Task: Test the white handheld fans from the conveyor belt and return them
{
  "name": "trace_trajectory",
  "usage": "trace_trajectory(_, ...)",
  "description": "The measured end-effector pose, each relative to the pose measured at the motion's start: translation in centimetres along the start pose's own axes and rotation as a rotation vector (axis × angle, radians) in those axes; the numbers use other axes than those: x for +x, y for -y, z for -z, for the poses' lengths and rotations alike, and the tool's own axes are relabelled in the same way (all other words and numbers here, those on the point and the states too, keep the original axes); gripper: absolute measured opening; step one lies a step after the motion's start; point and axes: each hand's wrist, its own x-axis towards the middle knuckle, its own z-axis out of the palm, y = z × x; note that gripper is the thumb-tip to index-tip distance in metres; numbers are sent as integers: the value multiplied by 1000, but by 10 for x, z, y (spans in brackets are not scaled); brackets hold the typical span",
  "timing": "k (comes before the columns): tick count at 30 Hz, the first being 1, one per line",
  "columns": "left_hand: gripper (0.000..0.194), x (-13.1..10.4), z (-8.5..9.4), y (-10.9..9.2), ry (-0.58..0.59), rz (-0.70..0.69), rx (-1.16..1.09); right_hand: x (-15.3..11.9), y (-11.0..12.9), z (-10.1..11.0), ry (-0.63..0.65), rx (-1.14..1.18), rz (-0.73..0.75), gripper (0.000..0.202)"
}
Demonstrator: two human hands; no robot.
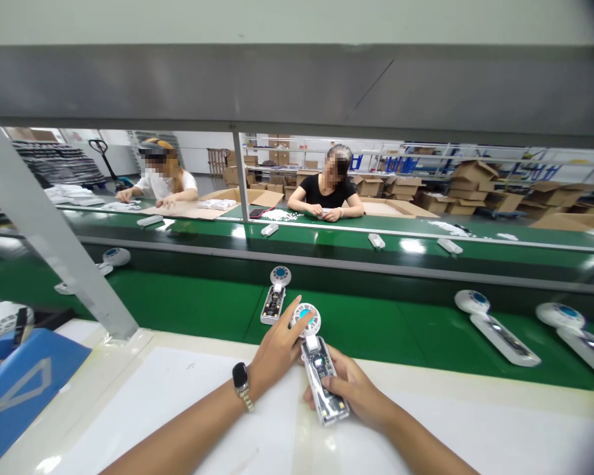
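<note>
My right hand point(359, 389) is wrapped around the handle of a small white handheld fan point(321, 386), thumb on its open front. The handle lacks a front cover here, so a dark circuit board shows inside. At the fan's round head, with its blue centre, my left hand point(280, 343) grips the rim, one finger lying across the front. The left wrist wears a watch point(240, 377). Just beyond my left fingers, a second handheld fan point(274, 302) with an exposed board lies on the green conveyor belt point(193, 303).
More fans point(499, 333) lie on the belt at right and left. A blue bin point(30, 396) stands at left beside a slanted metal post point(64, 237). Two co-workers point(329, 191) sit across the line. A shelf point(297, 79) spans overhead.
</note>
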Motion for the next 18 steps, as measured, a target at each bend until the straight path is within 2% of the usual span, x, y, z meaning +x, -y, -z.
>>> trace_trajectory(18, 69, -1, 1, 2, -18, -9, -13, 2, 1, -2, -14, -26, -9, 70)
